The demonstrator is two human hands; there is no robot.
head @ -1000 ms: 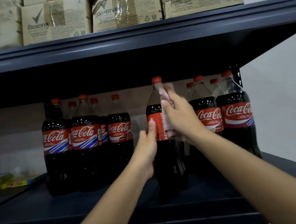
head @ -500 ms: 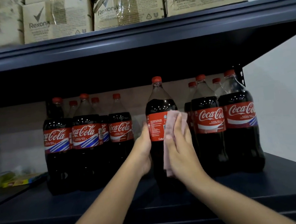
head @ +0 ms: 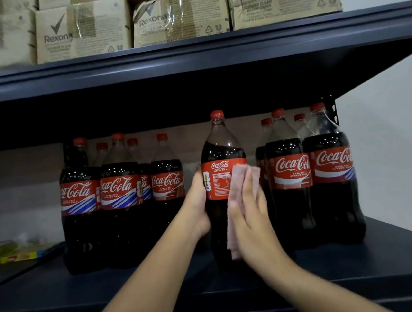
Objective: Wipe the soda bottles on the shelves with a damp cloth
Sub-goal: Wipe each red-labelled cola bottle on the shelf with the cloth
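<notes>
A tall cola bottle (head: 221,151) with a red cap and red label stands near the front of the dark shelf (head: 162,282). My left hand (head: 197,202) grips its left side at label height. My right hand (head: 250,217) lies flat with straight fingers, pressing a pink cloth (head: 236,190) against the bottle's right side, from the label down to the lower body. Several more cola bottles stand behind: one group at the left (head: 121,197), another at the right (head: 311,175).
The upper shelf (head: 189,56) hangs low over the bottle caps and carries several Rexona cartons (head: 180,16). A white wall (head: 396,136) bounds the right side. Yellow and green packets (head: 14,252) lie at the far left of the shelf.
My right hand with the cloth slid down from the bottle's neck to its label and lower body. The bottle turned, so its label's small print now faces me. My left hand stayed at the left side.
</notes>
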